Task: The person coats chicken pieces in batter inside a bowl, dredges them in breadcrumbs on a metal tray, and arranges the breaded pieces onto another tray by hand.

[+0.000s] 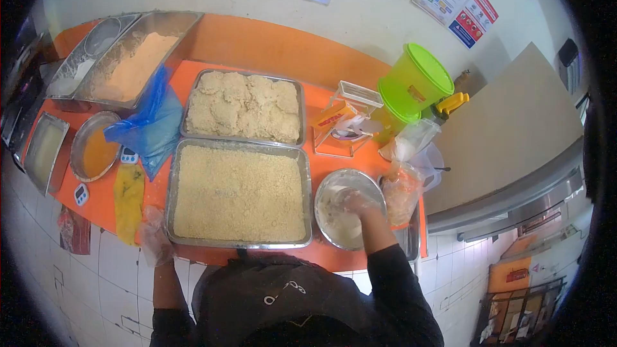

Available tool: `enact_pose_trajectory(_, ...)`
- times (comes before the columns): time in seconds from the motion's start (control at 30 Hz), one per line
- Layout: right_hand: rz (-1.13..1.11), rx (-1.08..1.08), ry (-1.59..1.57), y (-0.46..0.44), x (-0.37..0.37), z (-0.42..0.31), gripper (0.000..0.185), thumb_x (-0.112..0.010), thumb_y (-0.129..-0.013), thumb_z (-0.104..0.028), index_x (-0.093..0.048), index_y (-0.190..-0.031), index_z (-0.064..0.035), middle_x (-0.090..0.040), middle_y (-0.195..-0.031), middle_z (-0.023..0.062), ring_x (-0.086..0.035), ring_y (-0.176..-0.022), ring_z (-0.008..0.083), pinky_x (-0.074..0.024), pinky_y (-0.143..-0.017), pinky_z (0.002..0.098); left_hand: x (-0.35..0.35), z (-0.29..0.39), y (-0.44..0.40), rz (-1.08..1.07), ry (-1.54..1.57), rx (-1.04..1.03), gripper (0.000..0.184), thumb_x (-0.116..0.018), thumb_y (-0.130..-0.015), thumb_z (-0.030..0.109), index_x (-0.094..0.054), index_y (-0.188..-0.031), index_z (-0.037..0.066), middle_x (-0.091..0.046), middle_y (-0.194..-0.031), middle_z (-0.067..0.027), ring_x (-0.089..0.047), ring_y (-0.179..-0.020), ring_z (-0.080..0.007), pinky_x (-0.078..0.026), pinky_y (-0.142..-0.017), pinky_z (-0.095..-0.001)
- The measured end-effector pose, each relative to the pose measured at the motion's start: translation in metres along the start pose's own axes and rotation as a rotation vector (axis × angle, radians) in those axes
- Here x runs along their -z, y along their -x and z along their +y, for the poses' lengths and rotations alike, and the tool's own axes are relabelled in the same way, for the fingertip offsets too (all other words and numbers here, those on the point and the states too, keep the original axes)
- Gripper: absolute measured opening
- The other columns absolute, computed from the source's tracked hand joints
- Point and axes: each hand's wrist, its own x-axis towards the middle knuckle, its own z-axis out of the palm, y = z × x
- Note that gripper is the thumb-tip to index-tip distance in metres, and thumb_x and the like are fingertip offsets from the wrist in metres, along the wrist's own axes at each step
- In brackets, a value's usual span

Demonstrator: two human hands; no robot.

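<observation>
My right hand reaches into a round metal bowl holding a white, wet-looking or floury mass. Its fingers are blurred and partly sunk in the white stuff, so their grip cannot be made out. My left hand, in a clear plastic glove, rests at the table edge beside the lower left corner of a large metal tray. The fingers look loosely stretched, and nothing shows in them. Pale yellow crumbs fill that tray evenly. Behind it, a second tray carries several lumpy, crumb-coated pieces.
At left stand deep metal pans, a bowl of orange liquid, a blue plastic bag, a yellow cloth and small timers. Near the right hand are a wire rack, green tubs and plastic bags.
</observation>
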Motion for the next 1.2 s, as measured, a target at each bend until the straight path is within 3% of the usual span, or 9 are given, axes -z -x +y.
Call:
enact_pose_trajectory(0.17,0.162,0.074,-0.679,0.046,-0.003,0.035,0.031,-0.052,-0.083,-0.021,-0.060,-0.108,-0.0049,-0.063,-0.105,0.0121,-0.059,-0.098,0.0231,-0.0458,-0.086,0.0344,-0.011,-0.018,-0.005,0.144,0.500,-0.035,0.034,-0.050,-0.091,0.038,-0.051,-0.073,0.009,-0.052,-0.071,-0.0004,-0.049,-0.064,-0.0122,-0.042,-0.058,-0.0246)
enact_pose_trajectory(0.4,0.222,0.271,0.268,0.079,-0.020,0.030,0.035,-0.042,-0.089,-0.025,-0.053,-0.115,-0.0036,-0.060,-0.100,0.0129,-0.059,-0.097,0.0218,-0.0478,-0.084,0.0355,-0.003,-0.011,-0.008,-0.019,0.315,0.043,0.030,-0.050,-0.089,0.036,-0.054,-0.079,0.008,-0.055,-0.077,-0.0029,-0.053,-0.069,-0.0151,-0.045,-0.065,-0.0279)
enact_pose_trajectory(0.43,0.221,0.284,-0.207,0.088,-0.023,0.014,0.038,-0.039,-0.090,-0.027,-0.050,-0.118,-0.0033,-0.058,-0.104,0.0127,-0.058,-0.097,0.0216,-0.0480,-0.084,0.0358,-0.005,-0.008,-0.007,-0.059,0.454,0.019,0.034,-0.049,-0.089,0.039,-0.055,-0.078,0.007,-0.056,-0.075,-0.0025,-0.053,-0.067,-0.0143,-0.044,-0.063,-0.0274)
enact_pose_trajectory(0.53,0.089,0.367,-0.132,0.102,0.010,-0.030,0.045,-0.028,-0.095,-0.034,-0.042,-0.124,-0.0028,-0.052,-0.114,0.0118,-0.056,-0.098,0.0221,-0.0484,-0.085,0.0383,-0.018,0.011,0.002,-0.039,0.413,-0.028,0.045,-0.045,-0.091,0.046,-0.056,-0.074,0.006,-0.056,-0.070,-0.0013,-0.051,-0.062,-0.0125,-0.042,-0.057,-0.0260)
enact_pose_trajectory(0.6,-0.043,0.353,-0.108,0.111,0.046,-0.050,0.041,-0.032,-0.095,-0.031,-0.044,-0.121,-0.0031,-0.054,-0.112,0.0119,-0.056,-0.097,0.0231,-0.0488,-0.084,0.0383,-0.017,0.031,0.011,0.144,-0.228,-0.013,0.052,-0.042,-0.091,0.050,-0.056,-0.070,0.005,-0.055,-0.066,-0.0006,-0.050,-0.059,-0.0117,-0.041,-0.053,-0.0256)
enact_pose_trajectory(0.7,0.026,0.314,-0.564,0.107,0.035,-0.021,0.033,-0.041,-0.092,-0.025,-0.047,-0.117,-0.0037,-0.056,-0.107,0.0121,-0.057,-0.094,0.0229,-0.0498,-0.082,0.0366,-0.015,-0.001,0.003,0.178,0.034,-0.208,0.057,-0.040,-0.091,0.053,-0.057,-0.067,0.004,-0.055,-0.063,-0.0012,-0.049,-0.058,-0.0118,-0.039,-0.052,-0.0264)
enact_pose_trajectory(0.83,0.182,0.181,-1.007,0.104,0.021,0.008,0.028,-0.054,-0.086,-0.016,-0.051,-0.110,-0.0039,-0.058,-0.101,0.0111,-0.058,-0.091,0.0220,-0.0507,-0.079,0.0350,0.009,-0.031,-0.011,0.020,0.054,-0.058,0.025,-0.048,-0.088,0.030,-0.050,-0.084,0.006,-0.051,-0.078,-0.0005,-0.050,-0.071,-0.0127,-0.044,-0.059,-0.0308)
enact_pose_trajectory(1.1,0.281,0.325,-0.354,0.125,0.065,-0.020,0.024,-0.053,-0.085,-0.014,-0.053,-0.107,-0.0039,-0.059,-0.098,0.0108,-0.060,-0.086,0.0228,-0.0503,-0.077,0.0355,-0.019,0.034,0.010,0.220,-0.266,0.016,0.052,-0.043,-0.091,0.046,-0.057,-0.070,0.001,-0.054,-0.064,-0.0023,-0.048,-0.059,-0.0142,-0.040,-0.053,-0.0297)
enact_pose_trajectory(1.2,0.312,0.319,-0.202,0.116,0.041,-0.025,0.024,-0.051,-0.086,-0.014,-0.053,-0.108,-0.0044,-0.059,-0.098,0.0103,-0.060,-0.085,0.0223,-0.0503,-0.077,0.0350,-0.004,-0.044,-0.014,0.196,0.141,-0.214,0.048,-0.046,-0.090,0.044,-0.056,-0.077,-0.001,-0.056,-0.069,-0.0047,-0.050,-0.064,-0.0147,-0.041,-0.055,-0.0318)
